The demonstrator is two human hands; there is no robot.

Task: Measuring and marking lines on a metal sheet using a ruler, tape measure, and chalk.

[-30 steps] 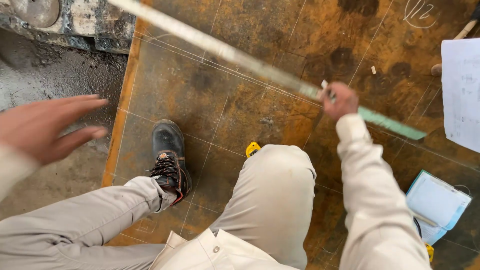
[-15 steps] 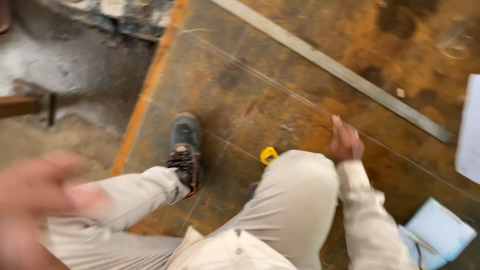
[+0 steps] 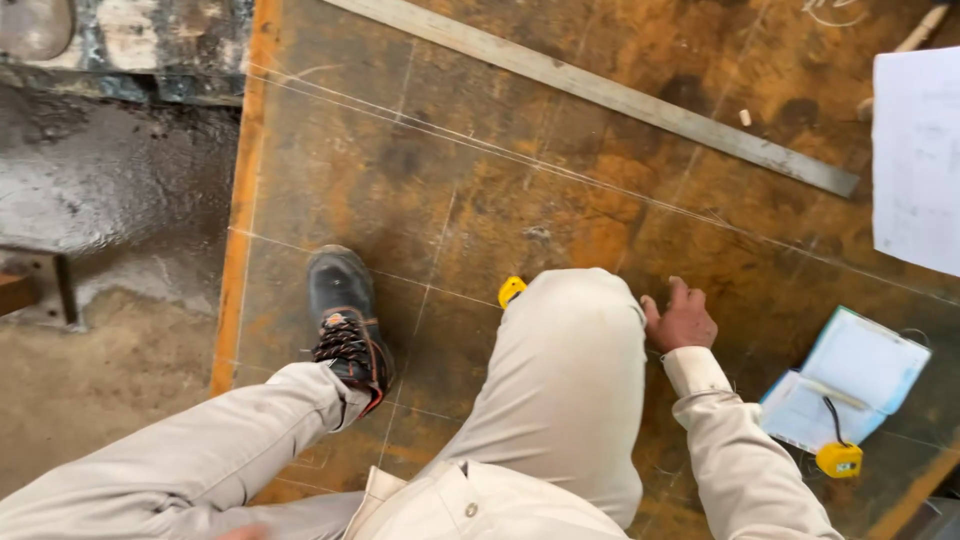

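Straightedge — a long metal bar — lies slantwise on the rusty steel plate, well apart from the right hand, up and away from it. That hand rests loosely open on the plate, holding nothing — the left hand is out of sight.

Even, diffuse daylight; bright throughout, with only soft shadows beside the boot and bent knee. Focus sharp centrally. The white paper sheet at right glares, near overexposure; wide-angle stretch at edges.
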